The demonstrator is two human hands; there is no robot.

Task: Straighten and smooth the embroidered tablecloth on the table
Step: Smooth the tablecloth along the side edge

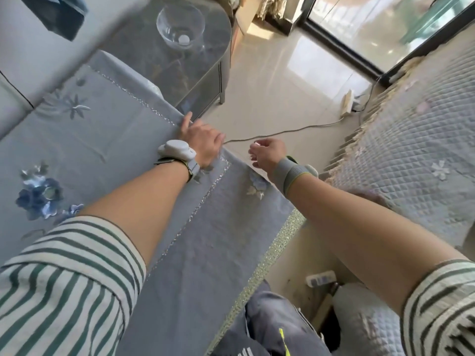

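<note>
Both arms stretch forward out of rolled green-and-white striped sleeves. The left hand lies palm down at the far edge of the tabletop, thumb pointing up along the silvery trim, fingers curled over the edge and closed on the embroidered tablecloth right where it folds down. A white device sits strapped on that wrist. The right hand hangs in the air just beyond the edge, above the floor, fingers loosely curled inward and holding nothing that can be made out; it touches no cloth, and a grey wrist band wraps the forearm behind it. The tablecloth, blue-grey with pale stitched flowers and a big blue blossom at the left, covers the near tabletop and drapes over the right-hand edge, its beaded border running down toward the person's dark trousers. Faint creases cross the flat part. Past the cloth's far end the tabletop is bare, dark, marbled and glossy, with a clear glass bowl standing on it. Beyond, a shiny pale tiled floor carries a cable leading to a power strip. On the right, a quilted grey cover with a fringe fills the side, and a sliding glass door shows at the top.
</note>
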